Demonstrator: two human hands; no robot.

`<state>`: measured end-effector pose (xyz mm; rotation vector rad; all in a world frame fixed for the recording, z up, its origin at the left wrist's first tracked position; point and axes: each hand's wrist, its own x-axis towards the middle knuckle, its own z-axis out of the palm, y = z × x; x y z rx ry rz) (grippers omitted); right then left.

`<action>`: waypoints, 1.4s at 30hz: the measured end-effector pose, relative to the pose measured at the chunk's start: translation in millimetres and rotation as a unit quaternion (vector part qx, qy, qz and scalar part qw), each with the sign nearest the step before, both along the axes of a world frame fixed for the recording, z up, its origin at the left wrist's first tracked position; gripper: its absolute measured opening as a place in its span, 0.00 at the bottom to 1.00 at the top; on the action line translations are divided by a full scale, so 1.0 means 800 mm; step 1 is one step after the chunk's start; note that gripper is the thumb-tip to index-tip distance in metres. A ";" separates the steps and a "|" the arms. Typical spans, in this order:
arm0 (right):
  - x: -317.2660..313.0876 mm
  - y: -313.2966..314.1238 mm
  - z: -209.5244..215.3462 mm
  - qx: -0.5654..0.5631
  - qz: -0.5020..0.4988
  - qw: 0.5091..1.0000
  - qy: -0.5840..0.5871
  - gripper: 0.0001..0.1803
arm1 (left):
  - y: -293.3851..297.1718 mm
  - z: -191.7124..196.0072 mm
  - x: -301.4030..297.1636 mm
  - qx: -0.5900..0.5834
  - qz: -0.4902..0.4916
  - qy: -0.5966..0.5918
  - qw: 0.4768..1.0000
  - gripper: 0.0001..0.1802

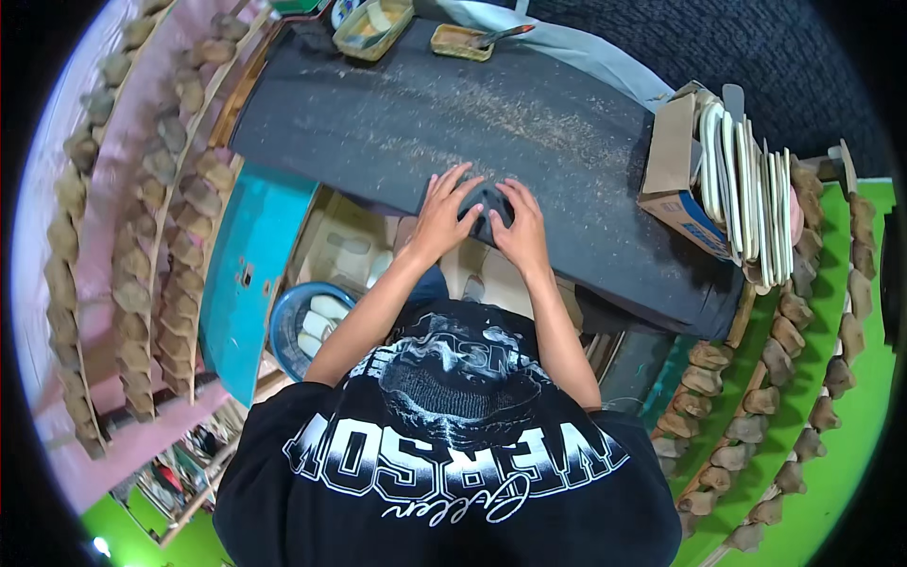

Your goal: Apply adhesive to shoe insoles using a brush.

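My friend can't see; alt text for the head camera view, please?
A person's left hand and right hand, spread and apparently empty, are at the near edge of a dark table strewn with pale crumbs. Two yellowish trays sit beyond; a cardboard box with flat pale pieces stands at right.

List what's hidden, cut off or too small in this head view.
Head view:
Dark cloth: patch covered by left hand and right hand.
Blue basin: right part, behind left forearm.
Cardboard box: inside, mostly behind pale slabs.
Green object: cut by top edge.
Crumbs: too small to identify.
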<state>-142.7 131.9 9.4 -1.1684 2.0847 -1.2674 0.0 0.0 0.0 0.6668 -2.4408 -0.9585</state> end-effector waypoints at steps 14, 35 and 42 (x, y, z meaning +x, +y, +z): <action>-0.043 -0.019 -0.018 0.075 -0.113 0.979 0.151 0.28 | -0.098 -0.014 -0.107 -0.062 -0.183 -0.080 0.978 0.29; -0.146 0.190 0.173 -0.139 -0.511 0.821 0.214 0.08 | 0.019 0.211 -0.435 -0.022 -0.348 0.177 0.920 0.15; -0.212 0.274 0.211 -0.166 -0.537 0.793 0.236 0.11 | 0.058 0.238 -0.542 -0.063 -0.343 0.179 0.920 0.19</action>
